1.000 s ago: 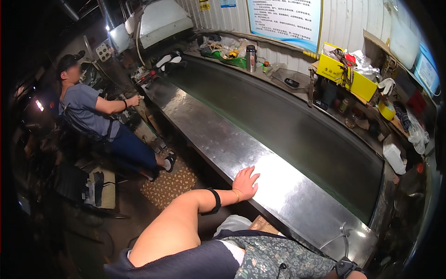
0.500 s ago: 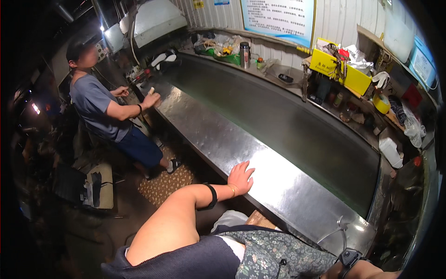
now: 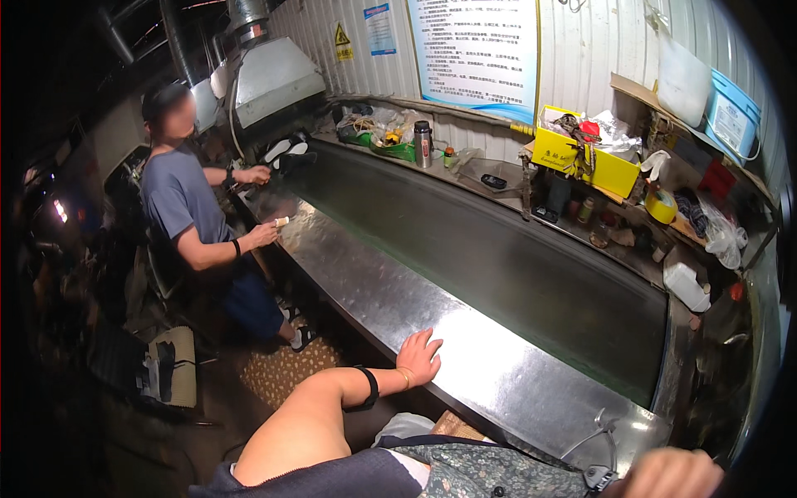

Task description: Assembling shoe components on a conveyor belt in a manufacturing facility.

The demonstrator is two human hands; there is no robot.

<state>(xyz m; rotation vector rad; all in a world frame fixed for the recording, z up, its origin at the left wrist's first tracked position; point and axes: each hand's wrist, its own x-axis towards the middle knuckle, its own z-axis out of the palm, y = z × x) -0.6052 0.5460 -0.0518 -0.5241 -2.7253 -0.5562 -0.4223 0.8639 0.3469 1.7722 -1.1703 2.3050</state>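
My left hand point(image 3: 419, 357) rests on the shiny metal ledge point(image 3: 390, 282) along the near side of a dark conveyor belt point(image 3: 481, 257). Its fingers are spread and hold nothing. A dark band circles that forearm and a thin bracelet the wrist. At the lower right, my right hand point(image 3: 677, 475) is raised close to the ledge's near end, smeared by motion, so its grip does not show. Beside it a dark strap with a small device point(image 3: 599, 477) and a thin cable point(image 3: 613, 440) lie against the ledge.
A co-worker point(image 3: 187, 191) stands at the far left, holding a small pale-tipped tool point(image 3: 282, 222). White-and-black shoes point(image 3: 286, 149) lie at the belt's far end. Behind the belt stand a thermos point(image 3: 423, 144), a yellow box point(image 3: 573, 153) and a white jug point(image 3: 686, 285).
The view has tilted upward. My right hand has come up into view at the lower right. The co-worker's hands have shifted; my left hand stays on the ledge.
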